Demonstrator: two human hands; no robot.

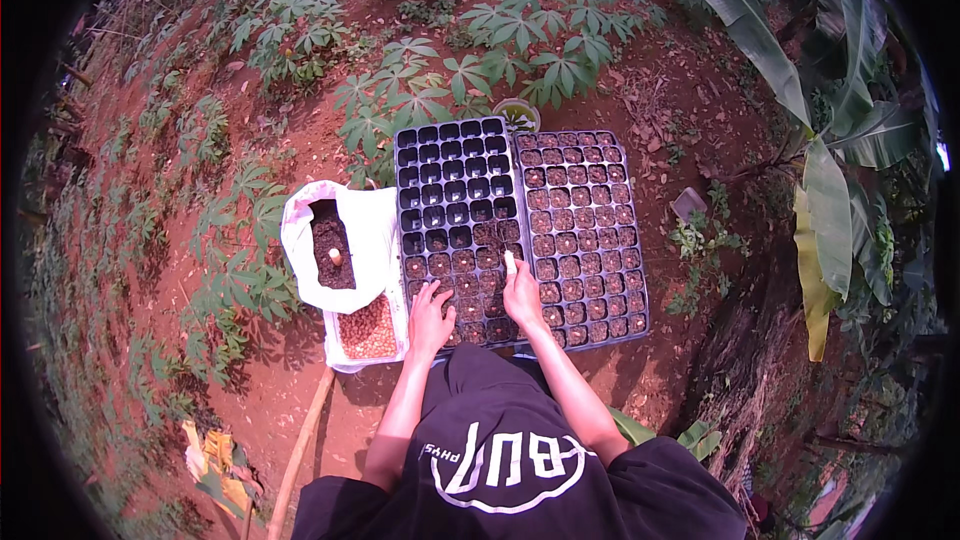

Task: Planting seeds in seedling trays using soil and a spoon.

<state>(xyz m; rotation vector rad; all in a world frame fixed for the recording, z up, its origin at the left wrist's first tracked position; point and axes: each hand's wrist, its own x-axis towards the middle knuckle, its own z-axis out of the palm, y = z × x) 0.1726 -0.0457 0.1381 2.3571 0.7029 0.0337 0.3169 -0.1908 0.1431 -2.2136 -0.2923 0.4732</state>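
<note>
My right hand (523,294) grips the pale handle (511,262) of a small hand tool. Its dark working end reaches over soil-filled cells of the left seedling tray (517,199), though its exact shape is hard to make out. With fingers apart, my left hand (431,321) rests on the lower left of the same tray and holds nothing. The upper cells of this black plastic tray are bare, while the lower ones hold dark soil, several with a pale seed on top. Beside it, a second seedling tray (525,240) is filled with soil and seeds.
Left of the trays stands an opened white sack (300,262) of dark soil with a pale handle (335,257) sticking up. Below it lie orange-brown seeds (367,326) in a white bag. A wooden pole (304,442), a round pot (534,106) and cassava plants (517,26) surround the spot.
</note>
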